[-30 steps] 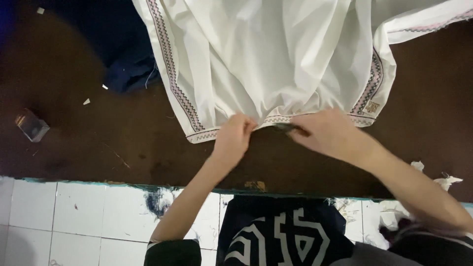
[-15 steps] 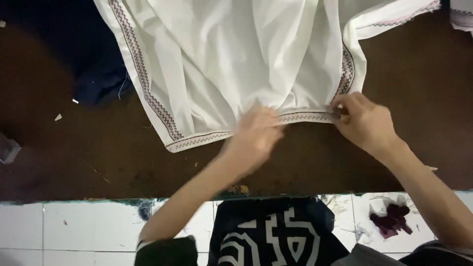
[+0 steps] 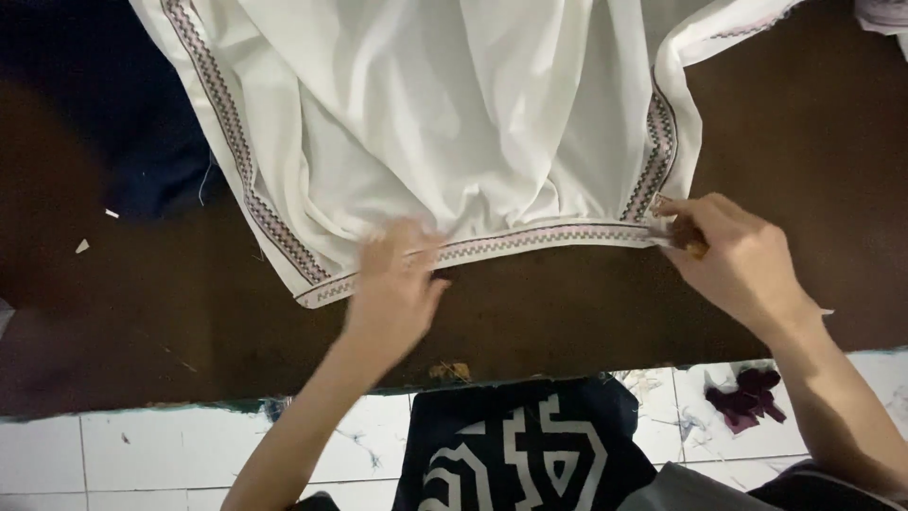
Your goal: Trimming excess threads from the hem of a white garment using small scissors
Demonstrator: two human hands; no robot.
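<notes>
Two hands work the trimmed hem of a white garment (image 3: 454, 123) spread over the upper half of the frame on a dark brown table (image 3: 142, 322). Your left hand (image 3: 395, 284), fingers loosely spread, presses flat on the patterned border (image 3: 530, 238) at centre. Your right hand (image 3: 738, 255), at right, pinches the hem's corner with fingers closed. A dark blue cloth (image 3: 142, 170) lies at upper left.

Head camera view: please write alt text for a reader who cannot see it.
Two bare hands hold the patterned hem of a white garment on a dark brown table: the left hand presses flat on the hem, and the right hand pinches its corner. White floor tiles show below the table edge.
</notes>
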